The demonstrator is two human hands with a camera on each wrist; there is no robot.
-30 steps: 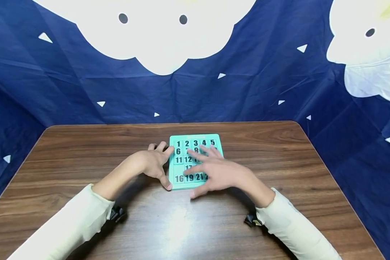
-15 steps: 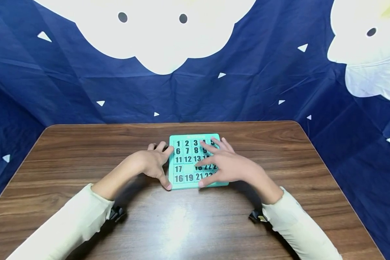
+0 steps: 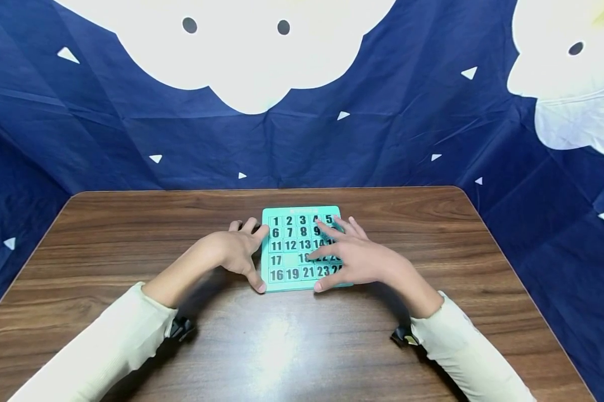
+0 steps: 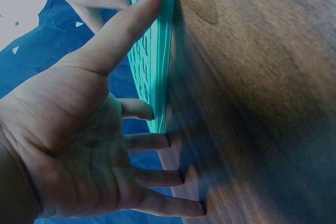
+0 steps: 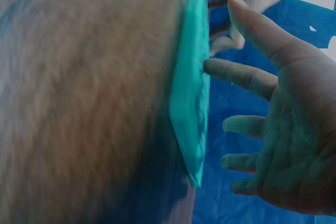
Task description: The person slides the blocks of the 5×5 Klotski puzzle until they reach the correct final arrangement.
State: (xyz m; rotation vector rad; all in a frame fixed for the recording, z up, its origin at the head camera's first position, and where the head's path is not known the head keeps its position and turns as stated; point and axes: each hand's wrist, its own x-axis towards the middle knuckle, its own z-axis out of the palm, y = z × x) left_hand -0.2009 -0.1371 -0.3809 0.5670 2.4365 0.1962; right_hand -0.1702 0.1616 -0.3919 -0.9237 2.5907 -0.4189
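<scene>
A turquoise sliding number puzzle [image 3: 290,260] lies flat on the table, its bare slot in the fourth row between the 17 tile [image 3: 275,260] and the 18 tile [image 3: 303,258]. My left hand [image 3: 233,252] rests at the puzzle's left side, thumb on the near corner and index finger on the edge, the other fingers spread onto the table. Over the right part of the board is my right hand [image 3: 364,258], fingers spread, hiding several tiles. In the right wrist view its index fingertip [image 5: 212,66] meets the board's face, while the other fingers stay off it.
The brown wood-grain table [image 3: 131,234] extends around the puzzle. A dark blue cloth [image 3: 206,139] with white cloud shapes hangs behind it and at both sides. Black wrist devices sit under both sleeves.
The 17 tile has slid left, so the bare slot now lies to its right. My right hand has shifted right across the board. My left hand stays in place.
</scene>
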